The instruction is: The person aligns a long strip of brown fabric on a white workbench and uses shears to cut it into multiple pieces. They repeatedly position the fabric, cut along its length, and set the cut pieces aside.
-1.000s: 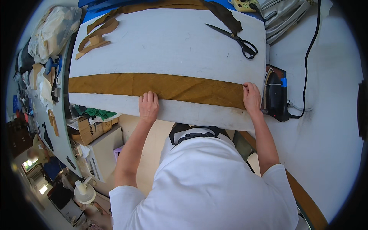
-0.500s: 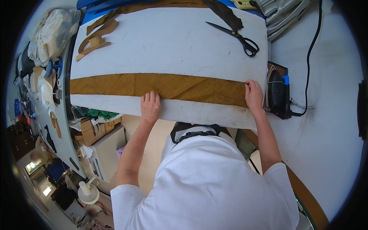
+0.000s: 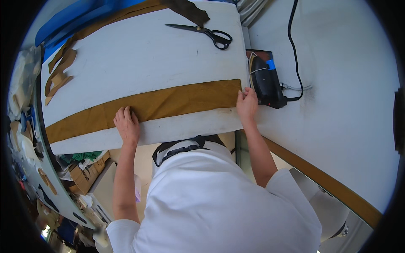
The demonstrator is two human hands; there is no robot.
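Note:
A long brown cloth strip (image 3: 181, 101) lies flat across the white padded board (image 3: 139, 59), faintly creased. Toward its left half, my left hand (image 3: 127, 126) rests on the strip near its front edge, fingers stretched out and slightly apart. At the strip's right end, my right hand (image 3: 248, 107) has its thumb and fingers curled together at the cloth's edge, seemingly pinching it. Just right of that hand stands a black iron (image 3: 266, 82) with a blue patch, on a reddish-brown rest.
Black-handled scissors (image 3: 206, 33) lie beyond the strip, near a dark cloth scrap (image 3: 187, 10). Tan scraps (image 3: 61, 78) sit at the far left. The iron's black cord (image 3: 294, 46) runs up the right-hand table. A cardboard box (image 3: 86, 175) stands below the board.
My view has turned, so the board and strip appear tilted and further left. At the strip's right end, my right hand sits lower along the edge, and the upper corner shows uncovered.

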